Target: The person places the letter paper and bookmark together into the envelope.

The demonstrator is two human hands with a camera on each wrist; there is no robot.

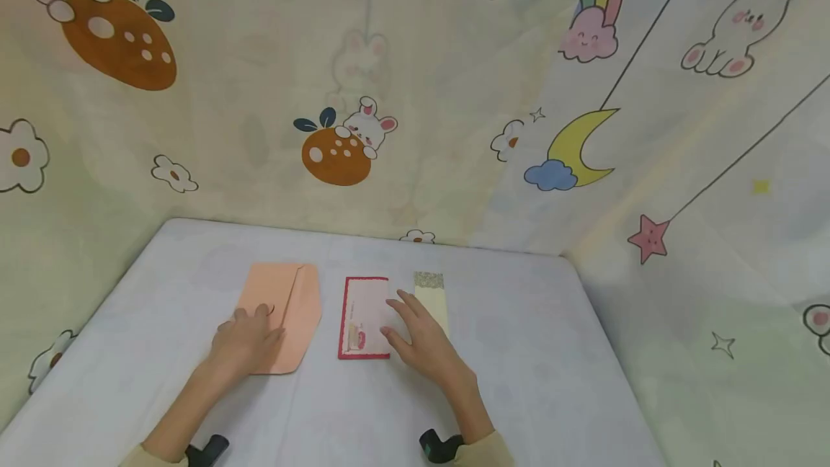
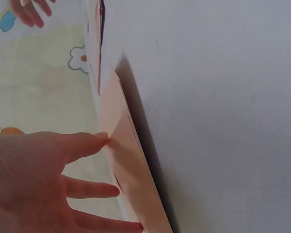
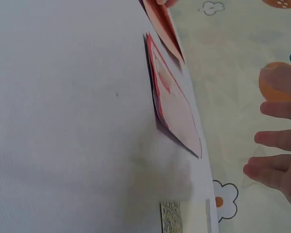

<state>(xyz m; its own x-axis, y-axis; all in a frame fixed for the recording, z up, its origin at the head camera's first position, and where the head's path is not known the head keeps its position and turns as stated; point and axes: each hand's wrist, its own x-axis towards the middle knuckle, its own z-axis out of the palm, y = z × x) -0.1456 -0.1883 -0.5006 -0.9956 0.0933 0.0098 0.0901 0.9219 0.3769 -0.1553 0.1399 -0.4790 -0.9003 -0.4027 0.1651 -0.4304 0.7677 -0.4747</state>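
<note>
Envelope (image 1: 293,312), one; card (image 1: 366,316), one

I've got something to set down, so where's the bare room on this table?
Mainly right of the glitter-ended yellow strip, out to the right table edge. There's room left of the peach envelope too, and in front of the red-bordered card. The middle is crowded: the left hand touches the envelope, and the right hand hovers by card and strip.

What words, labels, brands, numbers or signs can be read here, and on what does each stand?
"Juice": on the patterned backdrop, its top cut off by the head view's edge.
Faint marks on the red-edged card: too small to read.
Peach envelope, pale yellow strip: no readable text.
</note>
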